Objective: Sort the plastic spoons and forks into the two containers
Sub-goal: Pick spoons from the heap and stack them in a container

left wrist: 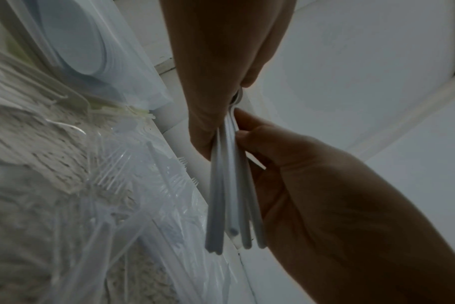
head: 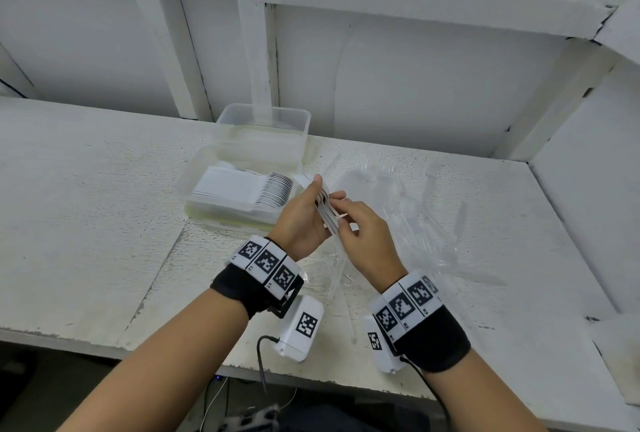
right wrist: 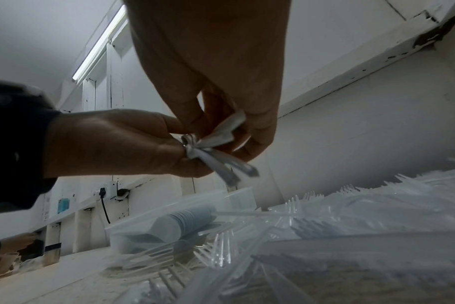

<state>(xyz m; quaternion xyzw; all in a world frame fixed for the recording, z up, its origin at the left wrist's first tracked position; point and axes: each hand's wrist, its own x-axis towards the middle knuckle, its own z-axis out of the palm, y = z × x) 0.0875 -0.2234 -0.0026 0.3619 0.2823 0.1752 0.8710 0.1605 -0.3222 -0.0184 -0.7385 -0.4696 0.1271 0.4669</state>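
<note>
My left hand [head: 320, 196] grips a small bundle of white plastic spoons [head: 327, 213] above the table, just right of the near container. My right hand [head: 341, 218] pinches the same bundle from the right side. In the left wrist view the spoon handles [left wrist: 229, 185] hang down between my left hand [left wrist: 226, 115] and my right hand [left wrist: 247, 133]. The near clear container [head: 194, 204] holds a neat row of white spoons [head: 273, 189]. A second clear container [head: 304, 119] stands behind it; its contents are hard to make out. Clear plastic forks [head: 398, 196] lie scattered on the table to the right.
The white table [head: 86, 206] meets a white wall behind and a side panel [head: 588, 206] on the right. Its front edge [head: 311, 379] runs below my wrists, with cables hanging under it. The right wrist view shows the fork pile [right wrist: 351, 216] close beneath the hands.
</note>
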